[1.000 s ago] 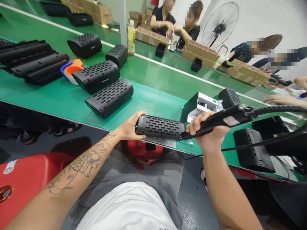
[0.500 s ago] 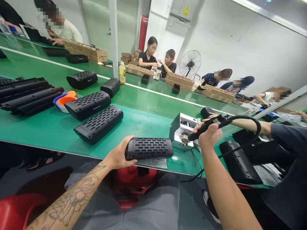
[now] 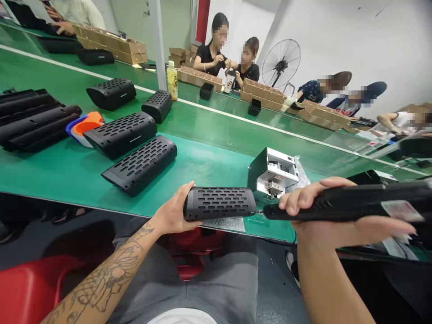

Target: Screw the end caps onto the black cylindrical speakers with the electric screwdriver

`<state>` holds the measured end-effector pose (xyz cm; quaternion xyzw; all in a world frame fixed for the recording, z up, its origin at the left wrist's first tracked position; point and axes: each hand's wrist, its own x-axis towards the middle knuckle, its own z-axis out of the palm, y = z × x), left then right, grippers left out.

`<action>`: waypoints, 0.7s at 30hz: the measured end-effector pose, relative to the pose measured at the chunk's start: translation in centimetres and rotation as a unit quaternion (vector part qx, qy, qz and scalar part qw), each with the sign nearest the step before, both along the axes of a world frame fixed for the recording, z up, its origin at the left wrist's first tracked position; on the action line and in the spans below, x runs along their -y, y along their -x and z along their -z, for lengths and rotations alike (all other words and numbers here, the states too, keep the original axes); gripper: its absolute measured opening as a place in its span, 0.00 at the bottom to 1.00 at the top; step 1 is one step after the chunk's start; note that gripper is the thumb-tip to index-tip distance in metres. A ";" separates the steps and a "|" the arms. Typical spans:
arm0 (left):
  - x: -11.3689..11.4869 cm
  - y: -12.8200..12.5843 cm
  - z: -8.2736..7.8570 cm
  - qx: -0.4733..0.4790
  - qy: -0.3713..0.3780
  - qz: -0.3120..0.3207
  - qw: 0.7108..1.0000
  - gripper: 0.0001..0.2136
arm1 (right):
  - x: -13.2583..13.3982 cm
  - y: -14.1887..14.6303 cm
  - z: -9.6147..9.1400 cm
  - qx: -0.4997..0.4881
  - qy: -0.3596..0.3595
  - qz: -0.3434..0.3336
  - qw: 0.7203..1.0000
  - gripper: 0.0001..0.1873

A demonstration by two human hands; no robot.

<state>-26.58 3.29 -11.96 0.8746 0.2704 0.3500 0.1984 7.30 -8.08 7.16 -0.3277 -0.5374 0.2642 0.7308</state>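
My left hand (image 3: 173, 211) grips the left end of a black slotted housing (image 3: 221, 202), tipped so its perforated face is toward me, above the near edge of the green table. My right hand (image 3: 317, 202) is wrapped around a black electric screwdriver (image 3: 351, 202) held level. Its tip points left and reaches the right end of the housing, at the lower corner; whether it touches a screw there is too small to tell. Just behind the tip stands a silver and black screw feeder (image 3: 273, 173). Bubble wrap (image 3: 229, 223) lies beneath the housing.
More black housings (image 3: 141, 164) lie to the left, beside an orange and blue tape dispenser (image 3: 87, 126) and several stacked black parts (image 3: 33, 121). A yellow-labelled bottle (image 3: 172, 81) stands by a white post (image 3: 158, 45). Co-workers sit across the table behind cardboard trays (image 3: 263, 92).
My right hand has turned the screwdriver level and brought its tip from the screw feeder to the housing's right end. The housing stays in my left hand. The view has shifted slightly.
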 end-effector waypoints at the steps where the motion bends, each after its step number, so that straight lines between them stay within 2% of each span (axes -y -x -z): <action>1: 0.0 0.0 0.0 0.005 -0.001 0.003 1.000 0.66 | 0.3 1.5 -0.4 -0.003 0.005 -0.034 0.999 0.38; 5: 0.1 -0.1 0.1 0.022 0.000 0.014 1.000 0.65 | -0.3 6.3 -0.4 -0.016 0.002 -0.095 0.995 0.36; 9: 0.1 0.0 0.3 0.023 0.007 0.020 1.000 0.63 | -2.8 8.0 1.1 -0.028 0.018 -0.139 0.990 0.33; 12: 0.0 0.0 0.2 0.019 0.020 0.021 0.999 0.61 | -3.7 8.6 2.3 -0.028 0.071 -0.149 0.986 0.35; 15: 0.0 -0.2 0.1 0.013 0.033 0.014 0.999 0.61 | -3.0 8.8 2.8 0.005 0.088 -0.155 0.984 0.33; 17: 0.0 -0.3 0.0 0.017 0.028 0.017 0.999 0.62 | -2.1 8.4 2.3 0.021 0.050 -0.151 0.987 0.33; 19: 0.1 -0.3 0.0 0.019 0.026 0.024 0.999 0.62 | -1.3 7.5 1.3 0.035 0.020 -0.139 0.989 0.38; 21: 0.1 -0.3 0.0 0.016 0.029 0.024 0.999 0.62 | -1.2 6.7 0.4 0.046 0.014 -0.134 0.990 0.40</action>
